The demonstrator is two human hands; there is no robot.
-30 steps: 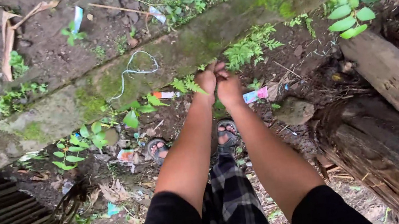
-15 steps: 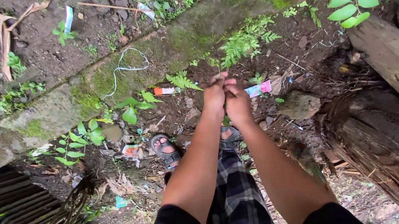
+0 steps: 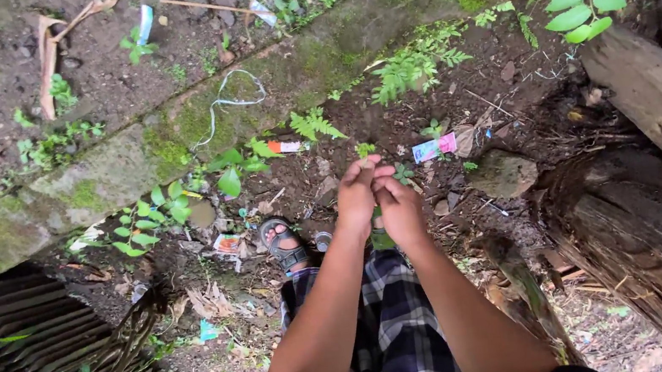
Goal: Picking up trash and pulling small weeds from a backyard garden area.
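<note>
Left hand (image 3: 356, 195) and right hand (image 3: 398, 207), touching, both pinch shut on a small green leafy sprig (image 3: 365, 151), apparently upright, protruding above the fingertips.

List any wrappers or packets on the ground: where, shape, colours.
Pink and blue wrapper: flat, on soil right of the hands.
Orange and white wrapper: oblong, below the mossy curb.
Orange and white packet: squarish, left of the sandalled foot.
Blue and white wrapper: narrow strip, top left.
</note>
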